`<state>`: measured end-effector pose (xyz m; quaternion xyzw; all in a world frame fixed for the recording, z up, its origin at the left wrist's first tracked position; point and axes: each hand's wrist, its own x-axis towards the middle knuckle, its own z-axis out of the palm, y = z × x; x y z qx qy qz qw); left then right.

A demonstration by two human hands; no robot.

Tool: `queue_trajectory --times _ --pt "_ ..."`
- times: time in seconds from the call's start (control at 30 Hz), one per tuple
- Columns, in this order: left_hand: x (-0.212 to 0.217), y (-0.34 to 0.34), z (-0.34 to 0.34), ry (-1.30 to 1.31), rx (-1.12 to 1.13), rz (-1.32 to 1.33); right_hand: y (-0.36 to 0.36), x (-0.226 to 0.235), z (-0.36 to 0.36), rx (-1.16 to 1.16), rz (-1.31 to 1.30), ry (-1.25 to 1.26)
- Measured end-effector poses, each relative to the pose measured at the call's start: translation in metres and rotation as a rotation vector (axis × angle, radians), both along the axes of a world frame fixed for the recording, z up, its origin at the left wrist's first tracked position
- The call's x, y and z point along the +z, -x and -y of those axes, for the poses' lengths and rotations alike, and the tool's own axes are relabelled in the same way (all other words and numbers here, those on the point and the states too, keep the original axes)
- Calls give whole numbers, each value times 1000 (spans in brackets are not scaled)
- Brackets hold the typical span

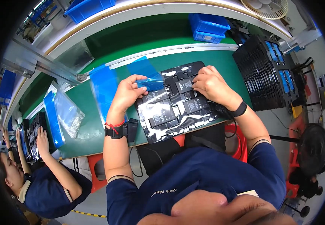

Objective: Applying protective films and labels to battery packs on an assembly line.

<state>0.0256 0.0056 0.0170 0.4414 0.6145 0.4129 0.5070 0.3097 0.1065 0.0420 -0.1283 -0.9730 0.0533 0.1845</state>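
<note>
On the green table in front of me lies a black moulded plastic tray [200, 119] holding several flat black battery packs, among them an upper right battery [185, 86] and a lower right one [195, 105]. My left hand [128, 92] pinches a clear blue film sheet [152, 82] between thumb and fingers, over the tray's upper left part. My right hand [214, 85] is closed, its fingertips at the right edge of the upper right battery. What those fingertips grip is hidden. Glare covers the tray's lower left part.
More blue film sheets [105, 88] lie left of the tray, with clear plastic bags [67, 112] farther left. Stacked black trays [262, 73] stand at the right. Blue bins [209, 28] sit at the back. A co-worker [46, 180] handles black trays at the far left.
</note>
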Motion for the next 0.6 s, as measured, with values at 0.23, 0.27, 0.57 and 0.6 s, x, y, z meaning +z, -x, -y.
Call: queue_trajectory --times 0.23,0.27,0.57,0.6 --pt "0 3 -1 -18 9 10 -24 5 35 -153 197 241" --pt "1 3 -1 -26 4 -20 -24 0 36 -159 171 280" --pt "1 1 0 -16 2 2 -23 4 43 -183 13 191" --pt "3 1 1 -15 6 2 -25 5 45 -142 -22 114"
